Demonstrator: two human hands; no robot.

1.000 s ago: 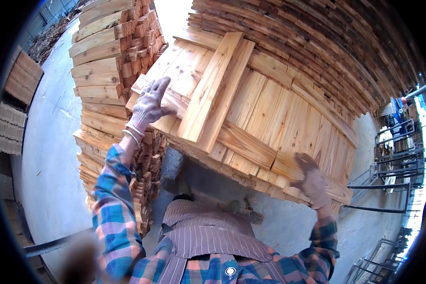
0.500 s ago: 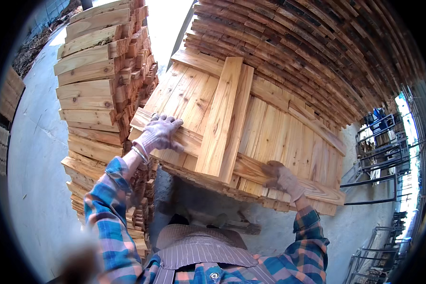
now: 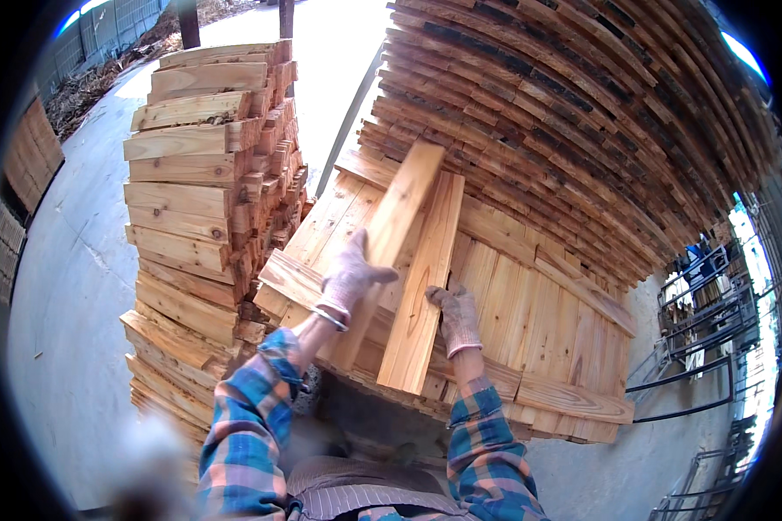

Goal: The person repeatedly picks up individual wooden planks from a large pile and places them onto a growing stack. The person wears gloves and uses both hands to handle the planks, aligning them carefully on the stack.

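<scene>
Two loose wooden planks lie across the cleats of a flat panel of pale boards (image 3: 539, 339). My left hand (image 3: 349, 280), in a light glove, grips the left plank (image 3: 400, 213) by its left edge, thumb across its face. That plank sits at a slant, its lower end apart from the other one. Curled against the right edge of the right plank (image 3: 421, 304) are the gloved fingers of my right hand (image 3: 456, 314); its fingertips are partly hidden.
A tall stack of cut boards (image 3: 187, 204) stands close on the left. Layered, darker timber (image 3: 547, 130) rises behind the panel. Black metal frames (image 3: 704, 330) stand at the right on the concrete floor (image 3: 69, 304).
My right hand has come left from the lower cleat to the right plank. My left hand has moved from the cleat onto the left plank, whose lower end has swung left.
</scene>
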